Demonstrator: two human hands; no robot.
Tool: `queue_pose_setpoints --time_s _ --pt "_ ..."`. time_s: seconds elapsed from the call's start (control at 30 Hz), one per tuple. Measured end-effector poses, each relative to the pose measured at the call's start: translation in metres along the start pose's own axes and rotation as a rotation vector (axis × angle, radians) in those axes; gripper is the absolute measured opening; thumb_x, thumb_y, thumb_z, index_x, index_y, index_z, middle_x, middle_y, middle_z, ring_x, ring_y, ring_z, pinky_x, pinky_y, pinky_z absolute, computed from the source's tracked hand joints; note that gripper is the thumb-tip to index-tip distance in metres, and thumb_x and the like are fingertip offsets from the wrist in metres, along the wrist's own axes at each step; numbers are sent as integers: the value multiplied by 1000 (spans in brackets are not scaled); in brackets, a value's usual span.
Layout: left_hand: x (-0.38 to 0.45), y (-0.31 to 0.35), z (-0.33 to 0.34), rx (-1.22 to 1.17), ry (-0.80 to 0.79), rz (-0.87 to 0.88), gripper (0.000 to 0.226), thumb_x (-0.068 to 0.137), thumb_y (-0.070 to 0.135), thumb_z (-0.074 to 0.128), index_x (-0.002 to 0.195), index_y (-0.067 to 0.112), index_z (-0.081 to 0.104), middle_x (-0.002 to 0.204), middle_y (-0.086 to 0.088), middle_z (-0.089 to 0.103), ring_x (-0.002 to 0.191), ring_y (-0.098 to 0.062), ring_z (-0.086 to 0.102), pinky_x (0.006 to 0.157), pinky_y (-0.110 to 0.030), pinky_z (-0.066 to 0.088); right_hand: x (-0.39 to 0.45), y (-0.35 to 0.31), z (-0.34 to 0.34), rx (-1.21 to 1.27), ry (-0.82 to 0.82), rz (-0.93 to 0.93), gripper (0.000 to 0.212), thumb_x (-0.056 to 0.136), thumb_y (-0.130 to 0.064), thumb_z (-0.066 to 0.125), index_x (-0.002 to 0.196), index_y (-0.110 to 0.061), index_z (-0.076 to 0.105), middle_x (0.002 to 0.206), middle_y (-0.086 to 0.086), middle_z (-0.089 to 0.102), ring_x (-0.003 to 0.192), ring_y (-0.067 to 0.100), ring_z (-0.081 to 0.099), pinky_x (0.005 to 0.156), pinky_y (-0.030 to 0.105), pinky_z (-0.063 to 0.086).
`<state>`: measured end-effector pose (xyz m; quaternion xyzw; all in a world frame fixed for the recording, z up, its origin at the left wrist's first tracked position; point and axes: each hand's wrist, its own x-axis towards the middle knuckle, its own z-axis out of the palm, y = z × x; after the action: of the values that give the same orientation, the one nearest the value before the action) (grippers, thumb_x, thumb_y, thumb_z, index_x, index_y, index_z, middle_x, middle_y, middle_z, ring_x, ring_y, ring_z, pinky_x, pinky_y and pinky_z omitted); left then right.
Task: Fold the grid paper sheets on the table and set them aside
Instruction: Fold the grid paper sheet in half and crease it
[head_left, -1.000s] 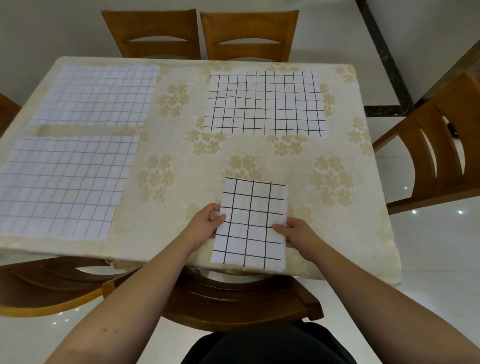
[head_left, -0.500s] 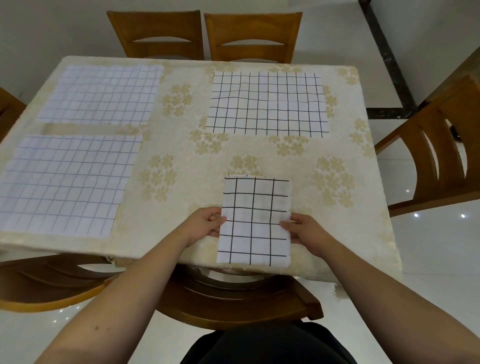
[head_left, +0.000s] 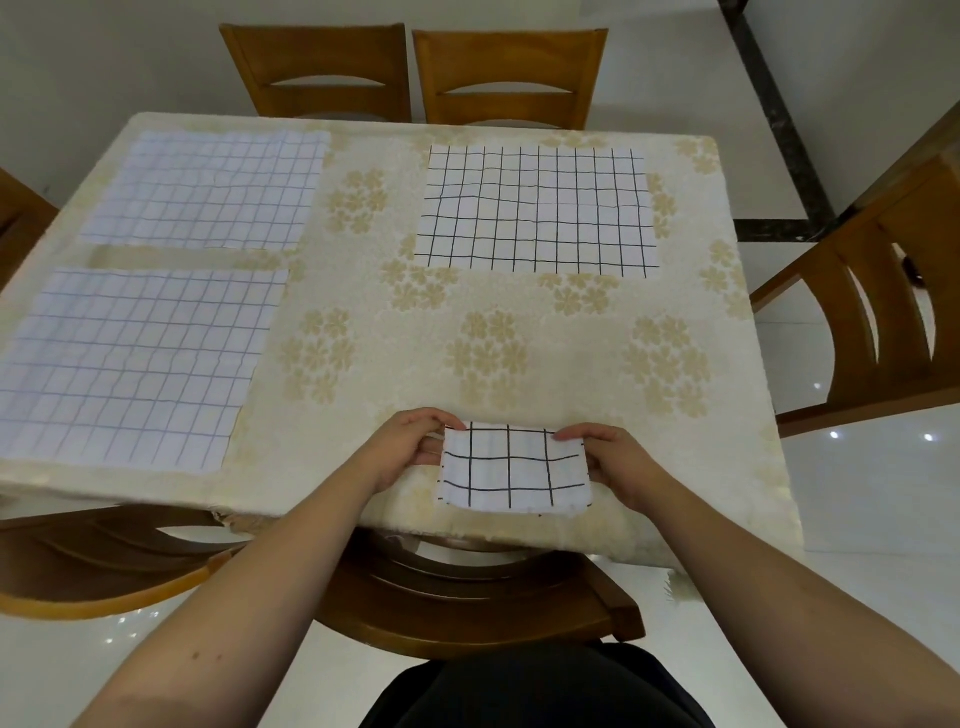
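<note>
Single head-worn wide-angle view, facing forward and down, close over the table (head_left: 519, 332) near edge

The folded sheet (head_left: 514, 470) is now folded in half again, shorter than before.

Legible text, labels, brands, numbers, signs: none. The folded grid sheet (head_left: 514, 467) and the three flat grid sheets carry ruled lines only, with no characters in the squares. The tablecloth (head_left: 467, 332) bears a flower pattern and no lettering. The wooden chairs show no maker's mark or tag that can be read.
</note>
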<state>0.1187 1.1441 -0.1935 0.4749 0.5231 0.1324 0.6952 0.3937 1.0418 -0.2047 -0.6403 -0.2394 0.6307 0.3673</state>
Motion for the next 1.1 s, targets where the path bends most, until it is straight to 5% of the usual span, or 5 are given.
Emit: queue_pose_setpoints --time_s 0.17,0.3,0.6,0.9,1.1 --pt "4 -10 2 107 2 56 16 92 19 64 108 19 68 110 -4 68 96 -20 70 79 -32 58 1 1 0 127 11 40 25 92 -18 53 103 -7 73 97 10 70 83 28 67 80 40 56" --pt "4 -15 10 101 -7 61 39 88 10 69 119 31 58 123 -3 57 100 -23 67 77 -34 59 8 15 -3 -7 24 -25 42 89 -32 68 129 -31 54 110 11 68 97 26 70 89 43 56" --pt "16 -34 26 238 212 132 35 92 18 65 122 32 54 68 4 41 59 -9 42 59 -18 40 10 24 1 -46 149 48 27 84 -13 74 110 -5 68 103 11 73 87 21 71 72 31 60" --pt "31 -54 46 509 301 199 54 95 20 58 143 30 33 65 6 45 53 -8 45 48 -14 36 24 28 0 -462 415 -159 39 94 -21 60 131 -18 51 112 2 61 96 18 60 75 24 46" --pt "34 -64 53 582 316 216 54 97 18 53 146 23 31 76 -11 60 60 -17 56 49 -15 40 25 46 22 -964 308 -543 48 97 -21 49 143 -11 42 144 8 48 132 24 44 111 32 30"
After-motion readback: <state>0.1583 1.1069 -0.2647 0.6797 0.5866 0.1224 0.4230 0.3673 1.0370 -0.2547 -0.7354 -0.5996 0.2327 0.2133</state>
